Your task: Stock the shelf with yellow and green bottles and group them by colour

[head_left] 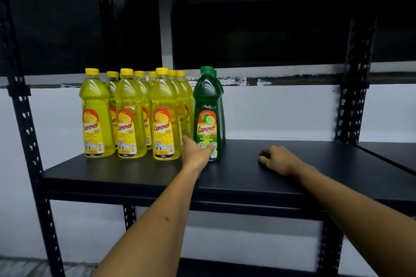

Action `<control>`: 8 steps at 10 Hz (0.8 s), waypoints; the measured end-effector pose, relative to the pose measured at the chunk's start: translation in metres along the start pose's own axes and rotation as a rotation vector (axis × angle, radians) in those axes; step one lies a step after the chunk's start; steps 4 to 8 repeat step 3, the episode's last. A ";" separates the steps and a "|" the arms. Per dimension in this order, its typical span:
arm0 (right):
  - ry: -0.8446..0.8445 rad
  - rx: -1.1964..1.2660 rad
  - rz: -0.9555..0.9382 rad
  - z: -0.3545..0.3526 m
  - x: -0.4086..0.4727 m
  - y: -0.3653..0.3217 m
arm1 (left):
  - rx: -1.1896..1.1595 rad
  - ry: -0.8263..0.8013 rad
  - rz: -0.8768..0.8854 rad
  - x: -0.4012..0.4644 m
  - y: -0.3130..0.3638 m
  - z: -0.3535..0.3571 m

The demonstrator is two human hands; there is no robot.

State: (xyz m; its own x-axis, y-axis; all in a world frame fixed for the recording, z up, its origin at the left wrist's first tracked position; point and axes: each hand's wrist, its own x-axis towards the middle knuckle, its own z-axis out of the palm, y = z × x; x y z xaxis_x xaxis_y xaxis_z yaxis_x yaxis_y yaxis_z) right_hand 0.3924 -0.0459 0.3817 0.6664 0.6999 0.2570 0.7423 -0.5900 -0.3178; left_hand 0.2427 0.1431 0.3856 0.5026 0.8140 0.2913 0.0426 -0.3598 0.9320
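A black metal shelving unit with perforated uprights (24, 123) is seen against a white wall, with a flat matte black shelf board (281, 171) across the middle of the frame. At centre left of the board, a tight cluster of clear plastic bottles of yellow lemon liquid with yellow caps (128, 117) is stood upright, three in the front row and more behind. Just to the right of the cluster, a dark green plastic bottle of lime liquid with a green cap (206, 105) is stood upright, with at least one more green bottle (222, 101) partly hidden behind it.

From the lower centre of the frame, the left hand (198, 153) is reached forward to the base of the front green bottle. The thumb is laid across the lower label and the fingers are passed between it and the nearest yellow bottle, so the bottle appears to be loosely grasped; how firmly cannot be told. The right hand (275, 159) is rested knuckles-up on the bare board at centre right, its fingers curled under and nothing seen in it.

The step in hand is judged to be the seating of this green bottle at the front of the green group. It would best be slid along the board, kept upright, label forward, and a narrow gap left beside the yellow row so the colours stay separate.
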 end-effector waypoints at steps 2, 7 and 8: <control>-0.032 -0.018 0.034 -0.005 -0.036 -0.012 | 0.635 -0.157 0.027 -0.028 -0.001 -0.013; -0.033 -0.030 0.039 -0.008 -0.050 -0.015 | 0.858 -0.348 0.014 -0.050 0.005 -0.019; -0.033 -0.030 0.039 -0.008 -0.050 -0.015 | 0.858 -0.348 0.014 -0.050 0.005 -0.019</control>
